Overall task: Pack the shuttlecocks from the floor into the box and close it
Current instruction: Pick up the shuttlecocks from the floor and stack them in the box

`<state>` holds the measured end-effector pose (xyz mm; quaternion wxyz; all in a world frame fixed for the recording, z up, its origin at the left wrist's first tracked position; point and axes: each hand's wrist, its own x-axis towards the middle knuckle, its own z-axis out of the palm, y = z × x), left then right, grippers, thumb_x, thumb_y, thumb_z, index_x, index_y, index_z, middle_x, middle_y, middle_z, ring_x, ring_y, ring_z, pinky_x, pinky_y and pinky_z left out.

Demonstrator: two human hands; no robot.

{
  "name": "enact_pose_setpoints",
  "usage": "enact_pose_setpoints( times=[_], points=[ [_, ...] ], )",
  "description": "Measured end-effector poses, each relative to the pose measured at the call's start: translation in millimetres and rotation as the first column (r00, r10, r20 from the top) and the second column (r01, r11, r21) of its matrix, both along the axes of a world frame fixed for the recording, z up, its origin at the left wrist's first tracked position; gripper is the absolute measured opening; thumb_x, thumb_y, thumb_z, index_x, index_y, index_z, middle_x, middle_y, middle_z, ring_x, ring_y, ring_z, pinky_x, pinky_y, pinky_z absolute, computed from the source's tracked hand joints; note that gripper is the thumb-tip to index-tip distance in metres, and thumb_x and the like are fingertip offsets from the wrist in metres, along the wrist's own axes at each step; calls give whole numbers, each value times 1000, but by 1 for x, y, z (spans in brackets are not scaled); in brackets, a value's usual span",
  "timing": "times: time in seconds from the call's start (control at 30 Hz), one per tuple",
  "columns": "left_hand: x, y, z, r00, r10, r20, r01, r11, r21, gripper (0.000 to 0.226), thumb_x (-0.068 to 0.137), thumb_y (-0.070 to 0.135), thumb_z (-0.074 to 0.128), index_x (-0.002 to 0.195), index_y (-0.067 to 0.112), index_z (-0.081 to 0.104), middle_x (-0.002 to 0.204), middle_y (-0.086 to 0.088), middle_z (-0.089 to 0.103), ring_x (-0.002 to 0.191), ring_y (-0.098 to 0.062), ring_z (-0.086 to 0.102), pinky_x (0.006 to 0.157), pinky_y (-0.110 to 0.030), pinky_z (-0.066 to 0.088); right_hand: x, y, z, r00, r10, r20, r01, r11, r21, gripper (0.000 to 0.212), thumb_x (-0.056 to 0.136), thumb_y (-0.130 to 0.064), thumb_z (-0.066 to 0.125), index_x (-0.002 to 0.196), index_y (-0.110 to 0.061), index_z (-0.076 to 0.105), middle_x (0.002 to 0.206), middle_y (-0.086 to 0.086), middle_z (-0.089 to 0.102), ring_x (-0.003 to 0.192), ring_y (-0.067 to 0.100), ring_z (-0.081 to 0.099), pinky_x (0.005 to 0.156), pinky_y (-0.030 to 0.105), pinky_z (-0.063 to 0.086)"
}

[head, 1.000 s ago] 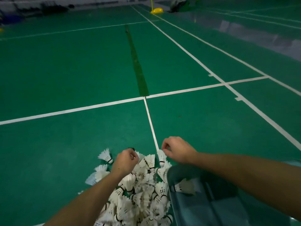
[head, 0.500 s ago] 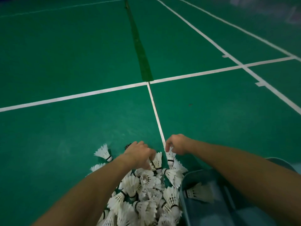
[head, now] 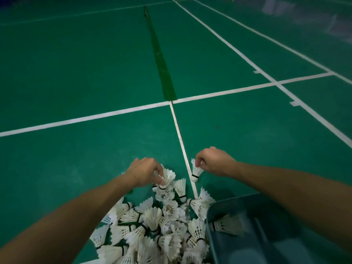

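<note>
On the green court floor crossed by white lines lies a heap of white feathered shuttlecocks beside a translucent blue plastic box, its near end cut off. Both bare arms reach forward. The left hand pinches one heap shuttlecock; the right hand dangles another, fingers curled.
</note>
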<state>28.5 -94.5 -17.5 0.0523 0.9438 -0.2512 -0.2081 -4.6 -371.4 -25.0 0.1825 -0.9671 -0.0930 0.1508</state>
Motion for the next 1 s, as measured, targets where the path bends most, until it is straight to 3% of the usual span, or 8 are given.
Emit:
enact_pose_setpoints(
  times=[0.13, 0.23, 0.3, 0.5, 0.6, 0.73, 0.9, 1.0],
  points=[
    [-24, 0, 56, 997, 64, 45, -58, 990, -131, 27, 80, 58, 81, 94, 36, 75, 108, 19, 66, 99, -5, 62, 96, -39, 53, -32, -1, 61, 995, -1, 97, -2, 999, 37, 12, 97, -17, 67, 103, -25, 74, 104, -11, 73, 92, 5, 65, 87, 33, 58],
    [-52, -7, 92, 995, 80, 53, -68, 978, -199, 25, 79, 58, 81, 89, 37, 71, 110, 17, 66, 99, -5, 62, 96, -39, 54, -62, -6, 96, 992, -3, 124, -7, 997, 81, 10, 95, -18, 69, 104, -23, 73, 86, -22, 59, 77, -5, 54, 67, 17, 43],
    [-71, -15, 109, 995, 95, 37, -82, 959, -271, 24, 79, 56, 82, 85, 38, 68, 110, 18, 65, 97, -2, 63, 95, -41, 56, -80, -11, 111, 993, -24, 117, 10, 992, 122, 11, 95, -18, 70, 104, -23, 70, 82, -19, 56, 73, -4, 52, 62, 14, 37],
    [-145, -56, 139, 994, 112, -14, -108, 904, -414, 20, 81, 49, 86, 80, 35, 71, 96, 14, 73, 81, -7, 74, 78, -46, 64, -146, -38, 132, 981, -181, 72, 166, 970, 177, 19, 84, -15, 72, 99, -25, 68, 86, -12, 59, 80, 10, 60, 69, 24, 46],
    [-178, -85, 139, 995, 98, -21, -97, 904, -416, 21, 82, 50, 85, 81, 34, 72, 96, 13, 73, 82, -9, 73, 77, -47, 64, -175, -54, 118, 956, -290, 37, 278, 941, 192, 19, 81, -17, 72, 99, -25, 69, 93, -5, 65, 85, 15, 62, 75, 29, 52],
    [-216, -117, 133, 994, 99, -46, -109, 913, -392, 20, 83, 49, 84, 83, 32, 71, 95, 12, 73, 85, -12, 71, 81, -47, 63, -211, -75, 87, 914, -404, -44, 404, 892, 202, 19, 81, -17, 71, 98, -23, 68, 95, -1, 67, 84, 16, 65, 70, 29, 52],
    [-245, -153, 107, 974, 165, -156, -216, 885, -413, 19, 85, 43, 84, 86, 28, 73, 96, 8, 73, 89, -11, 69, 88, -42, 60, -236, -101, 44, 846, -524, -99, 533, 832, 154, 16, 79, -17, 63, 90, -29, 64, 102, 1, 69, 89, 19, 65, 85, 34, 57],
    [-257, -170, 74, 956, 179, -232, -262, 876, -405, 15, 88, 38, 82, 85, 29, 70, 87, 12, 70, 79, -3, 66, 79, -27, 57, -241, -112, 23, 784, -612, -106, 621, 770, 147, 19, 85, -13, 64, 92, -30, 62, 104, 0, 68, 90, 20, 65, 84, 35, 56]
  ],
)
